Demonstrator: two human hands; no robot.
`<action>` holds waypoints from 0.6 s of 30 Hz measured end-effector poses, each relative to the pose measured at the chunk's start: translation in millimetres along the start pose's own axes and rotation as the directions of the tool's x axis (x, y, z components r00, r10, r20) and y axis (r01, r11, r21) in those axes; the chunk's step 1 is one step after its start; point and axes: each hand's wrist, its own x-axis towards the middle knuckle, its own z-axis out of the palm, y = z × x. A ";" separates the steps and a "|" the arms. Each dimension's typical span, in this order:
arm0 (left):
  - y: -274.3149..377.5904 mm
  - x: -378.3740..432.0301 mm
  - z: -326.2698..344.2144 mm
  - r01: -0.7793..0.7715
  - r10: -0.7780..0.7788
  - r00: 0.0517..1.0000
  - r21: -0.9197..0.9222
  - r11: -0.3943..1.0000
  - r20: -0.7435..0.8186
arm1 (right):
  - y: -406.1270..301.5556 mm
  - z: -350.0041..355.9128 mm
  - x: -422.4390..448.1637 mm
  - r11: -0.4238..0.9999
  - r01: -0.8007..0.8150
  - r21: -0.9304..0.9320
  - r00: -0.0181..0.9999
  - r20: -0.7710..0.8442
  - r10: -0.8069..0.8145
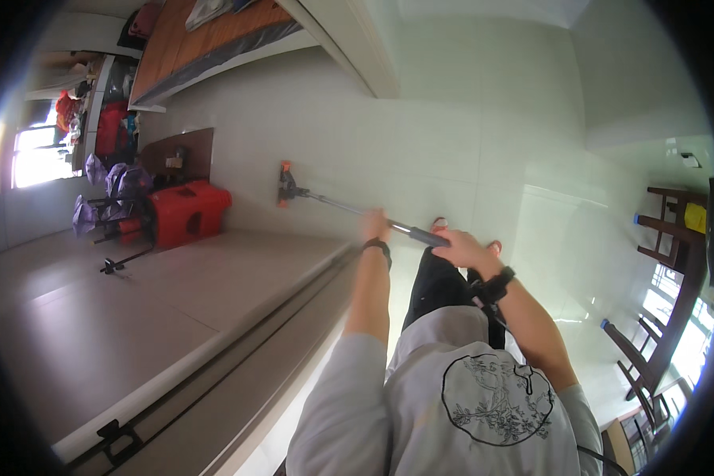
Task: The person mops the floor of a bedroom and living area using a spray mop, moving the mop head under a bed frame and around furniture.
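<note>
A long-handled mop [339,204] slants across the picture, its dark and orange head [285,184] resting on the pale tiled floor [428,143]. My left hand [376,225], slightly blurred, is wrapped around the metal shaft near its middle. Higher up, my right hand [467,249] grips the dark grey handle sleeve [425,236] at the end of the pole. Both wrists wear dark bands. My feet in reddish shoes [440,224] stand beneath the right hand, partly hidden by it.
A red plastic stool [193,214] and purple bags [128,181] lie to the left, beside a brown board [178,154]. A wood-topped bed [208,47] and a door-frame edge [363,53] are ahead. Dark wooden chairs [669,229] stand right. A long frame rail [214,345] runs along my left.
</note>
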 end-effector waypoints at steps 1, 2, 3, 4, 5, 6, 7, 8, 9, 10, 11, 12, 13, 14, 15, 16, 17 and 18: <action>0.8 -2.5 -6.8 -0.003 0.003 1.000 0.005 1.000 0.001 | -5.1 1.2 0.3 1.000 0.000 0.006 1.000 -0.002 0.000; 4.9 -4.8 -12.5 0.023 -0.023 1.000 0.005 1.000 -0.018 | -8.5 -0.3 -1.6 1.000 -0.014 -0.005 0.999 -0.036 0.014; 9.7 -9.1 -18.8 0.052 -0.052 0.998 0.005 0.999 -0.037 | -9.0 -0.9 -4.3 1.000 -0.027 -0.014 0.997 -0.067 0.026; 21.8 -10.2 -25.6 0.053 -0.052 0.998 0.011 0.999 -0.043 | -6.0 -7.9 -8.2 0.998 0.042 -0.050 0.992 -0.115 -0.048; 42.8 -10.1 -28.7 0.122 -0.122 0.993 0.030 0.992 0.001 | 0.1 -19.8 -17.6 0.998 0.047 -0.047 0.991 -0.121 -0.052; 56.1 -12.7 -26.9 0.205 -0.208 0.977 0.053 0.977 0.042 | -14.9 -42.6 -36.5 0.998 0.009 -0.058 0.995 -0.103 -0.015; 65.6 -13.6 -14.1 0.136 -0.137 0.990 0.029 0.990 0.018 | -20.6 -58.0 -51.0 0.997 -0.032 -0.070 0.996 -0.090 0.025; 82.5 -13.3 -1.1 0.050 -0.050 0.999 0.004 0.999 -0.006 | -6.0 -68.5 -64.5 0.994 -0.015 -0.106 0.988 -0.152 -0.001; 107.1 -17.4 2.7 -0.053 0.053 0.998 -0.048 0.997 0.015 | 17.5 -78.4 -79.3 0.990 -0.006 -0.140 0.977 -0.210 -0.024; 134.3 -25.0 4.8 -0.145 0.148 0.989 -0.103 0.984 0.028 | 31.7 -90.0 -100.5 0.992 -0.021 -0.122 0.968 -0.250 -0.010; 160.1 -33.6 13.2 -0.241 0.243 0.970 -0.092 0.966 0.018 | 40.7 -104.2 -127.4 0.994 -0.028 -0.108 0.958 -0.286 -0.004; 183.8 -44.3 23.1 -0.334 0.336 0.942 -0.075 0.940 0.014 | 49.6 -115.7 -153.8 0.993 -0.062 -0.099 0.955 -0.296 0.030; 214.0 -59.6 29.8 -0.373 0.378 0.925 -0.095 0.923 0.043 | 61.6 -124.8 -181.8 0.991 -0.100 -0.086 0.947 -0.313 0.068; 241.8 -75.6 28.9 -0.409 0.417 0.906 -0.112 0.906 0.067 | 86.3 -128.5 -207.2 0.991 -0.116 -0.068 0.932 -0.352 0.085; 277.8 -96.8 10.3 -0.438 0.489 0.840 -0.238 0.867 0.236 | 110.3 -134.1 -239.8 0.987 -0.150 -0.049 0.907 -0.405 0.118; 294.2 -107.1 40.4 -0.485 0.568 0.797 -0.342 0.805 0.204 | 112.4 -139.7 -270.0 0.980 -0.198 -0.031 0.893 -0.419 0.167; 323.4 -126.4 29.2 -0.567 0.662 0.712 -0.362 0.739 0.236 | 121.7 -145.4 -303.2 0.965 -0.263 0.010 0.865 -0.441 0.240; 345.6 -145.0 40.1 -0.665 0.743 0.657 -0.366 0.652 0.130 | 121.6 -151.5 -334.5 0.944 -0.330 0.021 0.842 -0.446 0.304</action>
